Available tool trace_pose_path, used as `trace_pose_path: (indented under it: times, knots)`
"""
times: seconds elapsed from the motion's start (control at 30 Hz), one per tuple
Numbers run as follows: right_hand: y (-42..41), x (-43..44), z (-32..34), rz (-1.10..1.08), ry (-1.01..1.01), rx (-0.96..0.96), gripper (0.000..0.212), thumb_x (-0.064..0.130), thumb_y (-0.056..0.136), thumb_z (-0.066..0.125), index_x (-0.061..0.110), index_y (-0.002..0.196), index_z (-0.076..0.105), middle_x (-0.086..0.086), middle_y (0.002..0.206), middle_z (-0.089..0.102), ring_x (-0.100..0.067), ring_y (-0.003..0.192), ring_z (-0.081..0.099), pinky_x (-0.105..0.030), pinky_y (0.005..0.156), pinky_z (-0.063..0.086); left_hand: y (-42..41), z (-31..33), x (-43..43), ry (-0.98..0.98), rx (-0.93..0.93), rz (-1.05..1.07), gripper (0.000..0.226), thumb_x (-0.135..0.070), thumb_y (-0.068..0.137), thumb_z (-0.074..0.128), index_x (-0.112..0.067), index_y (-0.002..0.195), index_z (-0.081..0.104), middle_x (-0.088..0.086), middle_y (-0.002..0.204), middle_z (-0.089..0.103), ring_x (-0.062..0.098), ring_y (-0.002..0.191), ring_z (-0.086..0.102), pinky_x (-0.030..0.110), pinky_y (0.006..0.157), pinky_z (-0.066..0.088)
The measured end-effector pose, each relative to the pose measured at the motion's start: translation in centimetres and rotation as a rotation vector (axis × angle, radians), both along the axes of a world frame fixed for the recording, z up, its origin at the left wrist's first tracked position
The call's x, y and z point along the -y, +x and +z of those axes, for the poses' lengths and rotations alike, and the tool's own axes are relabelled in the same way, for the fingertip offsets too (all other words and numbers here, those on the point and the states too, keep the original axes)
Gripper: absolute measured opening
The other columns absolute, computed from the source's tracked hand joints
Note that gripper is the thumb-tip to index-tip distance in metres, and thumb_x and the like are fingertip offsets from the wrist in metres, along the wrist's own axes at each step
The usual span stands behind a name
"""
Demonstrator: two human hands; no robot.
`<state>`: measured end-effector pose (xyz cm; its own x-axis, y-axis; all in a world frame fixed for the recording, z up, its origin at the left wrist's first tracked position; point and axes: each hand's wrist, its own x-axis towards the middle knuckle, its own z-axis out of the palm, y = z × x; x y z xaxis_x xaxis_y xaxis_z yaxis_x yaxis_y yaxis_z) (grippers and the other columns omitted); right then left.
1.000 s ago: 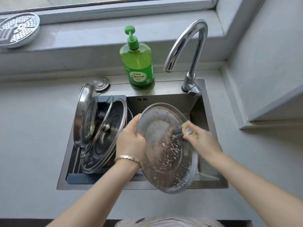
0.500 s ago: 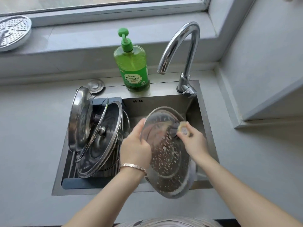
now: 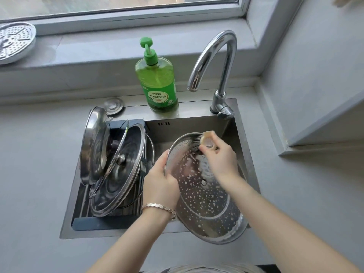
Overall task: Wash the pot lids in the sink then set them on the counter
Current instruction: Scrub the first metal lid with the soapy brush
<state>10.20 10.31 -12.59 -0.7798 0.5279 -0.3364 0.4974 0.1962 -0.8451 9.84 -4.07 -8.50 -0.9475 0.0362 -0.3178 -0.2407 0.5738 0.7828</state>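
Mid-scrub, gripping soapy round steel pot lid (image 3: pixel 204 203) w/ left hand (image 3: pixel 160 186), pale bristle brush (image 3: pixel 206 139) w/ right hand (image 3: pixel 220 157). Racked steel lids (image 3: pixel 92 146) + grey worktop (image 3: pixel 35 154) pending.

Daylit window (image 3: pixel 118 6) above a grey sill (image 3: pixel 94 48), grey counter (image 3: pixel 33 158) below, plain grey wall (image 3: pixel 319 62) at right.

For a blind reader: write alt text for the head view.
The left hand holds a soapy pot lid over the sink while the right hand scrubs its far edge with a brush. More lids lean in a rack alongside.
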Motion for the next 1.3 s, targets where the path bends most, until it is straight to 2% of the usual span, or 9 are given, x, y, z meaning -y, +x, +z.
trace_pose_path:
  times: [0.2,0.27,0.37,0.5,0.67,0.8,1.03,1.13,1.3]
  knots:
    - [0.3,1.5,0.5,0.192,0.001,-0.12,0.059,0.036,0.086,0.064,0.046,0.135,0.032,0.01,0.057,0.049,-0.008,0.051,0.042,-0.028,0.053,0.039,0.0,0.6,0.5,0.035,0.01,0.013,0.048,0.006,0.088,0.043,-0.022,0.124,0.059,-0.003,0.11,0.067,0.016,0.098,0.061,0.027,0.092,0.047]
    - [-0.1,-1.2,-0.6,0.111,0.022,-0.036,0.059,0.037,0.085,0.064,0.042,0.137,0.037,0.008,0.073,0.06,-0.008,0.062,0.05,-0.022,0.059,0.042,-0.1,0.9,1.0,0.016,0.011,0.009,0.052,0.006,0.087,0.042,-0.025,0.125,0.058,0.002,0.106,0.069,0.031,0.093,0.061,0.037,0.085,0.05]
    - [0.8,-3.0,-1.7,0.078,0.085,0.08,0.059,0.038,0.084,0.065,0.034,0.138,0.042,-0.001,0.112,0.065,-0.019,0.096,0.059,-0.032,0.082,0.049,-0.9,0.9,2.2,-0.024,-0.013,0.051,0.052,0.004,0.088,0.043,-0.029,0.125,0.057,-0.002,0.107,0.067,0.025,0.087,0.061,0.032,0.078,0.05]
    - [0.9,-2.0,-0.6,0.038,0.117,-0.049,0.059,0.038,0.087,0.061,0.037,0.141,0.036,0.012,0.081,0.06,-0.004,0.065,0.05,-0.02,0.055,0.037,-2.0,0.9,2.5,-0.121,-0.062,-0.012,0.052,0.002,0.089,0.042,-0.032,0.127,0.055,-0.01,0.1,0.064,0.004,0.075,0.056,0.017,0.066,0.046]
    - [-1.2,0.4,1.0,0.228,0.152,-0.16,0.059,0.037,0.085,0.064,0.039,0.139,0.038,0.017,0.074,0.058,-0.004,0.067,0.052,-0.024,0.067,0.046,-1.9,1.6,1.4,-0.191,-0.075,-0.2,0.048,0.0,0.092,0.042,-0.028,0.129,0.054,-0.003,0.109,0.067,0.008,0.083,0.054,0.018,0.076,0.04]
    - [-1.2,-2.2,-0.9,0.115,0.111,-0.065,0.06,0.037,0.086,0.063,0.034,0.14,0.039,0.011,0.071,0.054,-0.003,0.062,0.043,-0.021,0.061,0.039,-2.4,1.7,2.4,-0.1,-0.132,-0.169,0.045,0.0,0.09,0.045,-0.027,0.124,0.059,-0.003,0.101,0.07,0.013,0.072,0.061,0.03,0.073,0.052]
    - [3.4,-5.0,-2.7,0.087,0.076,0.121,0.055,0.03,0.085,0.066,0.027,0.137,0.046,-0.001,0.112,0.065,-0.015,0.092,0.058,-0.015,0.071,0.044,-3.4,0.4,2.1,0.057,-0.18,0.207,0.044,0.002,0.087,0.049,-0.027,0.119,0.062,-0.004,0.082,0.068,0.015,0.057,0.053,0.032,0.063,0.051]
    - [5.7,-3.7,-2.9,0.167,0.133,0.236,0.055,0.036,0.083,0.066,0.038,0.135,0.046,-0.004,0.111,0.067,-0.021,0.096,0.061,-0.032,0.082,0.05,-4.1,-0.3,0.7,0.073,-0.19,0.262,0.044,0.0,0.087,0.048,-0.027,0.118,0.062,-0.004,0.092,0.069,0.02,0.075,0.062,0.036,0.078,0.054]
    - [8.1,0.0,-0.5,0.319,-0.026,0.281,0.052,0.037,0.085,0.063,0.04,0.134,0.046,0.015,0.073,0.049,-0.002,0.063,0.042,-0.019,0.058,0.035,-5.0,-1.9,-1.4,0.06,-0.186,0.277,0.045,-0.001,0.087,0.045,-0.026,0.121,0.061,-0.01,0.099,0.066,0.019,0.091,0.062,0.032,0.083,0.051]
